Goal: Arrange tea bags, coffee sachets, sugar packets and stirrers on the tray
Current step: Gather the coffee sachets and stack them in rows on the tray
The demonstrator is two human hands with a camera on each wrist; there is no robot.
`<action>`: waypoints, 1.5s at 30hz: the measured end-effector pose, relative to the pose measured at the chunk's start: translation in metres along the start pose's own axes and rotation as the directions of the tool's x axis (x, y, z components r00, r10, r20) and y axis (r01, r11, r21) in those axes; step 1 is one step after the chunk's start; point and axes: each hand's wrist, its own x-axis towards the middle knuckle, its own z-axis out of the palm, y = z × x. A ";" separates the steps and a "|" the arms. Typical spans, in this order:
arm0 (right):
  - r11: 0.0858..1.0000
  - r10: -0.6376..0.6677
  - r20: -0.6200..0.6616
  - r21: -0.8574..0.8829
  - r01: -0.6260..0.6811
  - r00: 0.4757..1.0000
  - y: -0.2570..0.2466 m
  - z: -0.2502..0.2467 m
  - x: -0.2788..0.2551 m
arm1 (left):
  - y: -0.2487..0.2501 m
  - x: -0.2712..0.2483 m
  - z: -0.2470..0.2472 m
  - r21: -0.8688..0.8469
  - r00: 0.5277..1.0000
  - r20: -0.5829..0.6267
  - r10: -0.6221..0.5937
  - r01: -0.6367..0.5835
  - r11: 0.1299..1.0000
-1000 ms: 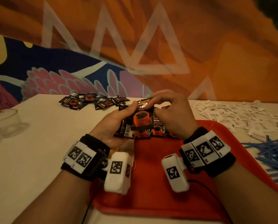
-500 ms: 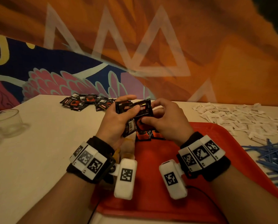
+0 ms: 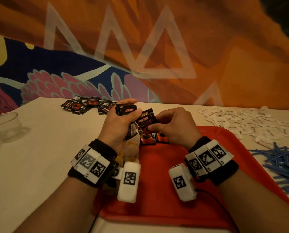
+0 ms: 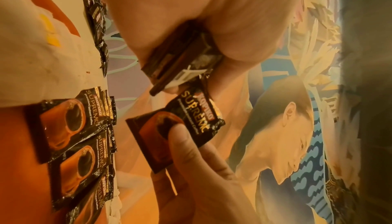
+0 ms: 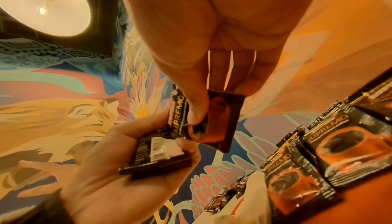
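My right hand pinches one glossy black foil coffee sachet with an orange cup print, thumb on its printed face and fingers behind, its long axis tipped up and away from me. Just below and slightly ahead of that hand, along the far edge of the flat red plastic tray, lies a row of matching sachets, overlapped like shingles, cups toward me. I judge the coming move turns on this: the held sachet must drop a little and land parallel to that row, and the right hand is clearly the nearer one.

My left hand grips a small stack of spare sachets, thumb curled over the top, barcode side showing, just left of the right hand.

Farther left past the left hand sits the loose pile of black sachets; to the right, thin white paper sugar packets and slim blue plastic stirrers lie scattered on the pale table.
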 end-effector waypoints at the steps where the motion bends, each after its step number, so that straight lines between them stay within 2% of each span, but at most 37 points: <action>1: 1.000 0.004 0.006 -0.010 -0.004 1.000 0.001 0.000 0.000 | 0.000 0.000 0.000 0.004 1.000 0.010 -0.006 0.006 1.000; 5: 1.000 -0.017 0.034 -0.013 0.017 0.999 -0.002 -0.001 0.002 | 0.000 -0.001 0.001 0.007 0.998 0.033 -0.056 0.055 0.998; 8: 1.000 -0.001 0.074 -0.028 0.003 0.997 -0.006 -0.004 0.003 | 0.002 0.001 -0.001 -0.036 0.995 -0.035 -0.093 0.092 0.995; 11: 0.995 0.069 0.085 -0.080 -0.063 0.994 0.000 -0.015 0.009 | 0.002 0.005 -0.004 -0.025 0.989 -0.113 -0.099 0.097 0.995; 13: 0.975 0.146 0.071 -0.178 -0.132 0.987 0.009 -0.024 0.019 | 0.004 0.006 -0.007 -0.070 0.986 -0.131 -0.100 0.092 0.993; 18: 0.899 0.425 0.090 -0.157 -0.409 0.901 0.032 -0.038 0.032 | 0.005 0.007 -0.010 -0.123 0.986 -0.130 -0.108 0.092 0.988; 23: 0.831 0.556 0.159 -0.099 -0.547 0.816 0.036 -0.033 0.033 | 0.004 0.008 -0.010 -0.134 0.986 -0.119 -0.117 0.101 0.986; 28: 0.809 0.583 0.140 -0.192 -0.555 0.800 0.038 -0.019 0.038 | 0.003 0.009 -0.012 -0.129 0.985 -0.110 -0.136 0.121 0.984; 32: 0.782 0.532 0.053 -0.412 -0.467 0.845 0.040 -0.011 0.042 | 0.003 0.010 -0.012 -0.125 0.985 -0.102 -0.141 0.128 0.984; 34: 0.768 0.521 0.057 -0.467 -0.438 0.852 0.037 -0.008 0.042 | 0.002 0.010 -0.012 -0.121 0.985 -0.094 -0.143 0.131 0.984; 45: 0.764 0.510 0.069 -0.495 -0.414 0.858 0.035 -0.003 0.041 | 0.004 0.009 -0.012 -0.132 0.982 -0.080 -0.171 0.159 0.978</action>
